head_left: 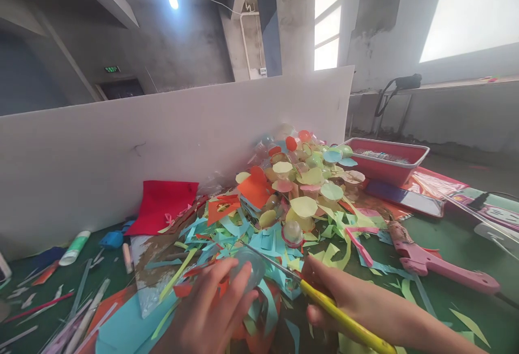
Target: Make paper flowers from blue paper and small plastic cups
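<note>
The step in hand seems to be fine work on one clear round piece [252, 273], which lies low in the middle, in front of the pile of paper-topped plastic pieces [304, 207] and among the cut paper scraps [270, 243]. The left hand [206, 305] has its fingers bent over this piece and appears to grasp it, although I cannot tell where the thumb presses. The right hand [344, 294] is closed around the yellow-handled tool [344, 313], and its thin metal shaft points to the left and reaches the upper edge of the piece; whether the tip touches it, I cannot tell. In my judgement, the next move calls for a quiet left hand and small, light control of the tip, because the piece looks smooth and may slip or turn, and the tip is near the left fingers. The pink glue gun [440, 273] lies on the green table [458, 235], to the right of both hands.
</note>
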A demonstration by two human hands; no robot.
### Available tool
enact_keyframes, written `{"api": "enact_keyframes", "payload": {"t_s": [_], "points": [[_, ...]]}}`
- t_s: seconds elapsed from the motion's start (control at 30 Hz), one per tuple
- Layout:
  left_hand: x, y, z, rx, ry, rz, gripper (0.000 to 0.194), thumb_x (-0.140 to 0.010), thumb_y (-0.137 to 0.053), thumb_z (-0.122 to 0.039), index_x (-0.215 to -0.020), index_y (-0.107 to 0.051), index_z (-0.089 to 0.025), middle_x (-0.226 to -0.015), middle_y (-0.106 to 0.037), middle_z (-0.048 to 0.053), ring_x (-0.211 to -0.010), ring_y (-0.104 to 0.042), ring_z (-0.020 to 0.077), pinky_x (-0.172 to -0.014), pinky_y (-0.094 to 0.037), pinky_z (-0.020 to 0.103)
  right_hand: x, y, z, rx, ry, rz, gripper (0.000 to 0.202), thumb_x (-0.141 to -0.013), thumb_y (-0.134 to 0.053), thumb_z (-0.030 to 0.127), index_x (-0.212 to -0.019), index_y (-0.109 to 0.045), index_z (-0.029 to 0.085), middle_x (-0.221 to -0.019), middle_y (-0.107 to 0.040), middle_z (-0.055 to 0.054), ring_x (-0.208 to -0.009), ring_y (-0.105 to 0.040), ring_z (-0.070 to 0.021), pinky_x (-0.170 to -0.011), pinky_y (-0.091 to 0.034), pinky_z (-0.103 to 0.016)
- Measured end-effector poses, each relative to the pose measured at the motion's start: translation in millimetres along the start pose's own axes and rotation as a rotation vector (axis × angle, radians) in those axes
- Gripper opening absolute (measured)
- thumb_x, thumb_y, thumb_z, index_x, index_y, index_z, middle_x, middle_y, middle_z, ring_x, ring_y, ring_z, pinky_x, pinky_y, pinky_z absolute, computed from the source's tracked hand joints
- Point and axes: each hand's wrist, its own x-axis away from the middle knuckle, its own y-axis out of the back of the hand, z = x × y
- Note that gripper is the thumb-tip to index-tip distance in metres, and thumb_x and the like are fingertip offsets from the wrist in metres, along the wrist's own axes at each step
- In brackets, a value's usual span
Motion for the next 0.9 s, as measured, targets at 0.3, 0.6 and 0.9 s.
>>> {"api": "enact_keyframes", "payload": {"t_s": [0.3,0.6,0.9], "points": [[-0.5,-1.2,0.6,0.038,-0.004,-0.012,0.029,-0.097,-0.044,-0.021,-0.11,-0.066,-0.035,-0.108,-0.07,-0.002,-0.104,-0.068,0.0143,-0.083,-0.058,0.018,-2.7,-3.3,-0.5,0.0,-0.001,-0.04,0.039,-0.085,-0.058,0.058,-0.089,-0.047,0.021,-0.076,-0.051,0.005,-0.063,-0.04,-0.0091,-0.053,-0.032,-0.02],[5.2,-7.2,-0.3,0.156,0.058,-0.036,0.034,-0.096,-0.048,-0.031,-0.128,-0.058,-0.039,-0.108,-0.069,0.001,-0.098,-0.069,0.0177,-0.089,-0.059,0.027,0.0,-0.3,12.7,0.029,-0.01,-0.03,0.039,-0.088,-0.053,0.058,-0.094,-0.052,0.019,-0.079,-0.057,0.001,-0.06,-0.047,-0.0094,-0.046,-0.031,-0.019],[0.3,-9.1,-5.1,0.104,0.064,-0.026,0.031,-0.098,-0.042,-0.024,-0.122,-0.059,-0.033,-0.109,-0.068,0.0,-0.099,-0.069,0.0146,-0.088,-0.058,0.022,-4.9,-1.9,7.3,0.033,-0.062,-0.102,0.041,-0.085,-0.056,0.059,-0.079,-0.047,0.019,-0.067,-0.044,0.005,-0.059,-0.035,-0.0096,-0.051,-0.028,-0.021]]}}
